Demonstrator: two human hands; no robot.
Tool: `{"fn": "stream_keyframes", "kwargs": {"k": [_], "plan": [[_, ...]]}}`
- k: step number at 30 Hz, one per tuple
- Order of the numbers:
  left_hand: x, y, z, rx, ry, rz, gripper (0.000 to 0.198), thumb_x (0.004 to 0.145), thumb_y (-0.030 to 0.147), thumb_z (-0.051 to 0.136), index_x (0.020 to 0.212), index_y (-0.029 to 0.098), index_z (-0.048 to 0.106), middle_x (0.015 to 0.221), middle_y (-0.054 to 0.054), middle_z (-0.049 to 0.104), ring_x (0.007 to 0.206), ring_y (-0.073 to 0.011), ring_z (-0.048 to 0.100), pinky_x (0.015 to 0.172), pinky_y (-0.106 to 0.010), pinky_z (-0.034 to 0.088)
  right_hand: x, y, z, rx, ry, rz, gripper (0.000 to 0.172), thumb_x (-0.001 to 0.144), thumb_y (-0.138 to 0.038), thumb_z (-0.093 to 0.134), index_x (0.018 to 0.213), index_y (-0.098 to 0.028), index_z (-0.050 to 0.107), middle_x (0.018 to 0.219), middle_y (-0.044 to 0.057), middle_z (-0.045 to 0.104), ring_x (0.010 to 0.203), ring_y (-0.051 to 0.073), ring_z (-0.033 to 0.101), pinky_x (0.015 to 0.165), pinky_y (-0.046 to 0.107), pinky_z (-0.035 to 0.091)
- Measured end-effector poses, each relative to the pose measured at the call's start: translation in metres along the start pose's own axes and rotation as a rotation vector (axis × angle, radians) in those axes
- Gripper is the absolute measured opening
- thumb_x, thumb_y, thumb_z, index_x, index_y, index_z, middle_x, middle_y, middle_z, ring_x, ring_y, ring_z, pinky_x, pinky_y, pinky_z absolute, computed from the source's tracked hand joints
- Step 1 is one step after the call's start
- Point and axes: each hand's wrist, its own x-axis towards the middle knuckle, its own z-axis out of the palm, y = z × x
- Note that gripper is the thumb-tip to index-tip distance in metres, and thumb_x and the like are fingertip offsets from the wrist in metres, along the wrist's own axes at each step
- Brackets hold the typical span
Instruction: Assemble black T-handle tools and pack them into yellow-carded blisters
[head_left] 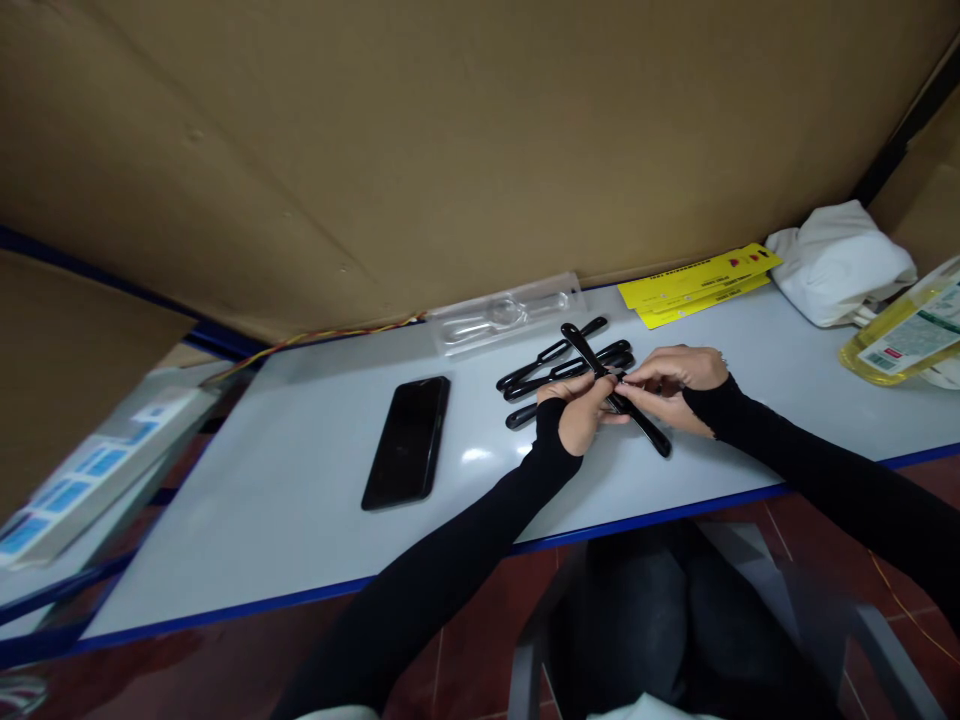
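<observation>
My left hand (579,412) grips a long black tool with rounded ends (646,428) around its middle, holding it aslant above the table. Thumb and fingers of my right hand (675,385) are pinched together at the tool's centre, against the left fingertips. Whatever small part may be between the right fingers is too hidden to make out. Just behind and left of my hands lie several similar black tools with slotted middles (559,372), partly covered by the left hand.
Left of my hands a black phone (406,443) lies on the pale table (285,480). Clear plastic blister packs (506,315) and yellow printed cards (701,285) lie along the back. A white cloth bundle (840,262) and a bottle of yellow liquid (911,325) stand at right.
</observation>
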Motion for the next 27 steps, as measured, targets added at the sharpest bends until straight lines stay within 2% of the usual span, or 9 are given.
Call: {"fn": "stream_keyframes", "kwargs": {"k": [2, 4, 7, 10, 13, 16, 20, 24, 27], "plan": [[0.0003, 0.0005, 0.0002, 0.003, 0.004, 0.004, 0.041, 0.059, 0.033, 0.096, 0.088, 0.007, 0.084, 0.071, -0.009, 0.077, 0.059, -0.0217, 0.074, 0.057, -0.037, 0.069, 0.0006, -0.0038, -0.0021, 0.025, -0.019, 0.034, 0.025, 0.088, -0.038, 0.079, 0.07, -0.019, 0.077, 0.068, 0.003, 0.072, 0.053, 0.011, 0.059, 0.05, 0.024, 0.046], [-0.0005, 0.0014, 0.0012, 0.012, -0.016, 0.006, 0.042, 0.059, 0.033, 0.096, 0.09, 0.006, 0.084, 0.071, -0.009, 0.077, 0.058, -0.0222, 0.074, 0.056, -0.036, 0.068, 0.0013, -0.0061, -0.0029, 0.131, -0.085, 0.134, 0.029, 0.085, -0.04, 0.081, 0.068, -0.018, 0.073, 0.062, 0.002, 0.07, 0.05, 0.011, 0.059, 0.048, 0.022, 0.047], [-0.0021, 0.0016, 0.0026, 0.009, -0.047, 0.0, 0.041, 0.058, 0.033, 0.095, 0.087, 0.006, 0.084, 0.072, -0.01, 0.078, 0.056, -0.0223, 0.074, 0.052, -0.034, 0.067, 0.0024, -0.0054, -0.002, 0.323, -0.166, 0.35, 0.033, 0.079, -0.045, 0.087, 0.073, -0.017, 0.071, 0.059, 0.002, 0.069, 0.047, 0.013, 0.063, 0.04, 0.021, 0.047], [-0.0022, 0.0004, 0.0025, -0.007, -0.065, -0.007, 0.042, 0.056, 0.034, 0.097, 0.085, 0.007, 0.083, 0.068, -0.009, 0.076, 0.052, -0.0207, 0.071, 0.05, -0.034, 0.066, 0.0041, -0.0018, -0.0018, 0.454, -0.153, 0.461, 0.039, 0.071, -0.044, 0.094, 0.086, -0.017, 0.071, 0.066, 0.001, 0.07, 0.047, 0.014, 0.065, 0.032, 0.02, 0.045], [-0.0016, 0.0005, 0.0019, -0.03, -0.082, -0.02, 0.043, 0.055, 0.035, 0.098, 0.084, 0.007, 0.083, 0.067, -0.009, 0.076, 0.052, -0.0206, 0.071, 0.05, -0.034, 0.065, 0.0053, 0.0017, -0.0035, 0.521, -0.167, 0.44, 0.043, 0.071, -0.041, 0.094, 0.098, -0.016, 0.073, 0.075, 0.001, 0.071, 0.049, 0.014, 0.067, 0.032, 0.019, 0.046], [-0.002, 0.0034, 0.0024, -0.029, -0.082, -0.036, 0.041, 0.057, 0.033, 0.096, 0.086, 0.007, 0.083, 0.071, -0.01, 0.078, 0.056, -0.0221, 0.073, 0.049, -0.033, 0.065, 0.0049, 0.0029, -0.0046, 0.499, -0.188, 0.417, 0.038, 0.074, -0.045, 0.092, 0.09, -0.016, 0.073, 0.071, 0.003, 0.072, 0.05, 0.015, 0.068, 0.032, 0.019, 0.046], [-0.0028, 0.007, 0.0031, -0.05, -0.076, -0.069, 0.037, 0.057, 0.03, 0.095, 0.083, 0.007, 0.082, 0.062, -0.006, 0.072, 0.054, -0.021, 0.072, 0.051, -0.033, 0.066, 0.0035, 0.0003, -0.0039, 0.415, -0.172, 0.372, 0.038, 0.078, -0.048, 0.089, 0.081, -0.017, 0.068, 0.067, 0.004, 0.072, 0.051, 0.016, 0.068, 0.036, 0.02, 0.044], [-0.0023, 0.0043, 0.0022, -0.043, -0.074, -0.073, 0.039, 0.058, 0.031, 0.096, 0.084, 0.006, 0.082, 0.065, -0.007, 0.073, 0.054, -0.02, 0.072, 0.055, -0.036, 0.068, 0.0036, -0.0018, -0.0033, 0.239, -0.109, 0.24, 0.037, 0.081, -0.047, 0.084, 0.072, -0.019, 0.062, 0.065, 0.002, 0.068, 0.053, 0.011, 0.059, 0.046, 0.02, 0.042], [-0.002, 0.0, 0.0018, -0.015, -0.056, -0.035, 0.038, 0.059, 0.032, 0.095, 0.086, 0.007, 0.083, 0.057, -0.003, 0.067, 0.05, -0.0176, 0.067, 0.057, -0.038, 0.068, 0.0037, -0.0006, -0.0039, 0.146, -0.1, 0.165, 0.035, 0.08, -0.043, 0.083, 0.068, -0.019, 0.061, 0.064, -0.001, 0.064, 0.053, 0.009, 0.053, 0.05, 0.021, 0.041]]}}
